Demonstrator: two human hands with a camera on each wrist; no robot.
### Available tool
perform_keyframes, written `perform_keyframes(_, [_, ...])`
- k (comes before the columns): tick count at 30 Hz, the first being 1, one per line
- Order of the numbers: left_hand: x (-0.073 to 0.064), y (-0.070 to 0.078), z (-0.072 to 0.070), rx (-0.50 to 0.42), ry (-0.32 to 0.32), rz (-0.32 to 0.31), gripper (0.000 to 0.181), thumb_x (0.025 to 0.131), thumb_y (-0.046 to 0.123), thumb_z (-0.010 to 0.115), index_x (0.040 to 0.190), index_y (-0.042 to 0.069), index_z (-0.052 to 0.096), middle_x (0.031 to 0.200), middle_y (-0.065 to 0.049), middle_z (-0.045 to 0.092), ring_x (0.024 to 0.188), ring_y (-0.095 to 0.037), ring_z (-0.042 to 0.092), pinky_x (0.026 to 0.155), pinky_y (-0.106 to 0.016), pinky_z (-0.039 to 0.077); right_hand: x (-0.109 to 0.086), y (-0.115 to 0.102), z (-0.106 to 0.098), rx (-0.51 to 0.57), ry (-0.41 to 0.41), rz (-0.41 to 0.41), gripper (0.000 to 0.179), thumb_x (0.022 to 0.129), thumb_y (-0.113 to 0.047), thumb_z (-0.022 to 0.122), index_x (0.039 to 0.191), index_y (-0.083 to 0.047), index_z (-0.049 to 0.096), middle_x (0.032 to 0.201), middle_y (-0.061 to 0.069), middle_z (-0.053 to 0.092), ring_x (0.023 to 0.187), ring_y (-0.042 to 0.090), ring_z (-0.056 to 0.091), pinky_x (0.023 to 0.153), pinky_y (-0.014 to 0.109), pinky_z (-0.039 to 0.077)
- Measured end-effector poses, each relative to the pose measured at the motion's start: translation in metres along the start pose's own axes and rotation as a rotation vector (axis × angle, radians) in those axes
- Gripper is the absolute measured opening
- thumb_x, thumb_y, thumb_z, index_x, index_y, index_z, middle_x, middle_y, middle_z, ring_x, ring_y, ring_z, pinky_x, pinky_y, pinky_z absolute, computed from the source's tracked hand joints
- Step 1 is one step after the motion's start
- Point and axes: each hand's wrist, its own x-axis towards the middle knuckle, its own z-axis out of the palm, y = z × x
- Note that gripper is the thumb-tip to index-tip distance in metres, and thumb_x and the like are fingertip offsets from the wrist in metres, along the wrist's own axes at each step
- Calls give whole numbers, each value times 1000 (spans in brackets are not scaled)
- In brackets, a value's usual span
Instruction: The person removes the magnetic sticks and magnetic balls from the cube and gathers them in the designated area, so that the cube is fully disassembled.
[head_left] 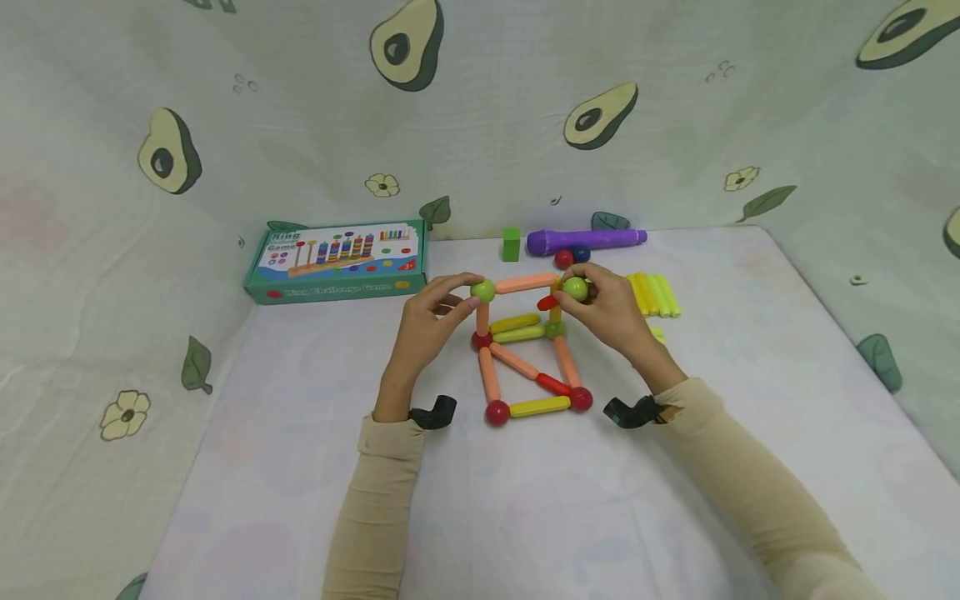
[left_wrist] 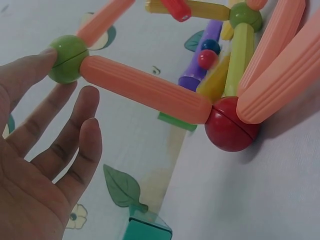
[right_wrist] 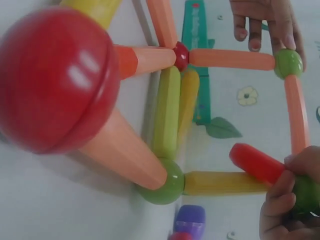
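In the head view my left hand (head_left: 423, 333) pinches a green ball (head_left: 483, 290) between thumb and fingertips. Below that ball a salmon rod (left_wrist: 145, 90) runs down to a red ball (left_wrist: 232, 124). Another salmon rod (head_left: 527, 283) reaches across from it towards my right hand (head_left: 611, 310). The right fingers grip a second green ball (head_left: 575, 288) together with a short red rod (right_wrist: 257, 162). Beneath this hand a yellow upright rod (right_wrist: 225, 182) rises from a lower green ball (right_wrist: 162, 182). The base frame has front red balls (head_left: 497, 412) joined by a yellow rod (head_left: 540, 407).
Behind the frame lie a purple microphone-shaped toy (head_left: 588, 240), a red ball (head_left: 563, 259), a blue ball (head_left: 581, 253) and a green block (head_left: 511, 244). A game box (head_left: 337, 262) is at the back left. Several yellow and lime rods (head_left: 654, 295) lie right of my right hand.
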Motion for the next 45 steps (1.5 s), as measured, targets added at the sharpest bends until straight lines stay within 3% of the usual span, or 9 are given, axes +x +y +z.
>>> perform_keyframes(7, [-1, 0, 1, 7, -5, -3, 32, 97, 29, 68, 130, 25, 68, 127, 12, 63, 94, -13, 66, 86, -42, 55, -5, 2, -4, -1, -27, 22, 24, 93, -18, 73, 113, -6, 64, 96, 9, 62, 74, 23, 55, 59, 21, 45])
perform_keyframes(12, [-2, 0, 2, 1, -1, -3, 32, 97, 28, 68, 129, 24, 68, 127, 10, 63, 94, -14, 66, 85, -39, 55, -6, 3, -12, 45, -79, 77, 31, 92, -18, 74, 120, -9, 66, 112, 11, 61, 82, 24, 59, 66, 19, 50])
perform_keyframes(21, [-3, -1, 4, -3, 4, -2, 32, 97, 26, 68, 130, 23, 68, 127, 8, 63, 94, -16, 66, 85, -40, 55, -18, 4, -26, -54, -208, 116, 26, 91, -8, 68, 116, -6, 67, 111, 11, 55, 96, 29, 50, 80, 41, 46])
perform_keyframes(28, [-2, -1, 4, 7, -2, 8, 33, 98, 29, 68, 130, 25, 67, 127, 11, 62, 93, -13, 66, 84, -38, 55, -41, 16, -43, -123, -207, 27, 24, 92, -14, 74, 113, -4, 66, 107, 10, 63, 101, 28, 52, 87, 47, 47])
perform_keyframes(35, [1, 0, 1, 16, -5, 4, 33, 98, 29, 67, 130, 27, 67, 128, 14, 62, 94, -12, 66, 85, -35, 55, -73, 31, -67, -219, -201, 138, 37, 90, -31, 77, 117, -6, 72, 111, 14, 71, 110, 36, 57, 93, 59, 49])
perform_keyframes(40, [2, 1, 2, 16, -7, -2, 33, 98, 28, 68, 130, 27, 67, 127, 14, 62, 93, -11, 66, 85, -35, 55, -94, 43, -76, -242, -171, 110, 34, 86, -22, 81, 116, -7, 75, 107, 9, 74, 104, 32, 63, 89, 54, 52])
perform_keyframes(43, [1, 2, 3, 12, -8, -7, 33, 98, 28, 68, 130, 27, 67, 128, 14, 62, 93, -12, 66, 85, -35, 55, -103, 47, -80, -259, -149, 151, 40, 87, -27, 80, 119, -4, 74, 107, 14, 73, 96, 32, 63, 81, 49, 54])
perform_keyframes(45, [1, 2, 4, 9, -5, -6, 33, 98, 28, 68, 131, 27, 67, 128, 14, 61, 93, -12, 66, 85, -35, 55, -107, 48, -83, -282, -177, 190, 45, 90, -30, 77, 123, -1, 71, 107, 18, 71, 91, 31, 61, 75, 44, 53])
